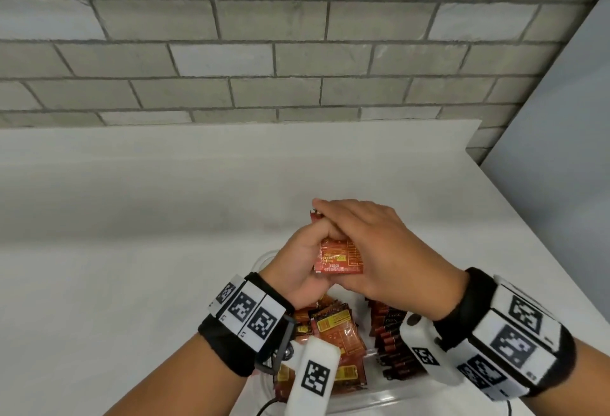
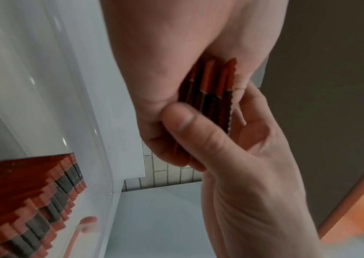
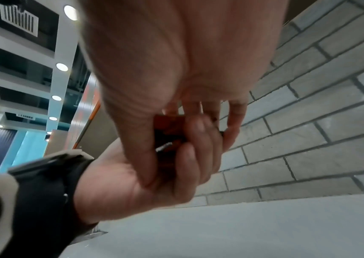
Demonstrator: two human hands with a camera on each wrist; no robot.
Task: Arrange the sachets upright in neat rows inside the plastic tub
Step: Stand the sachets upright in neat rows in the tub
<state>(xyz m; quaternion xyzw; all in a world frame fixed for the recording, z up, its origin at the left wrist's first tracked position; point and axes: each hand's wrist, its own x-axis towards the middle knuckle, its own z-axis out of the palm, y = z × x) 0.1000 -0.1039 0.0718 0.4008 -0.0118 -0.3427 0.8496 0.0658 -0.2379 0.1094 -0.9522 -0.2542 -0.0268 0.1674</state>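
Head view: both hands are raised over the clear plastic tub (image 1: 264, 258) on the white tabletop (image 1: 132, 217). The left hand (image 1: 298, 265) grips a small bundle of red sachets (image 1: 340, 258), fingers curled round it, while the right hand (image 1: 373, 250) lies over the bundle's top and far edge, thumb and fingers closed on it. In the tub, a row of sachets standing on edge (image 1: 391, 343) fills the right side; loose sachets (image 1: 333, 333) lie flat and jumbled on the left, so roughly half looks sorted.

Left wrist view: the bundle's edges (image 2: 210, 90) show pinched between both hands, several sachets thick, with the standing row (image 2: 44, 200) behind the tub wall.

Right wrist view: the sachets are mostly hidden between the clasped fingers (image 3: 198, 139).
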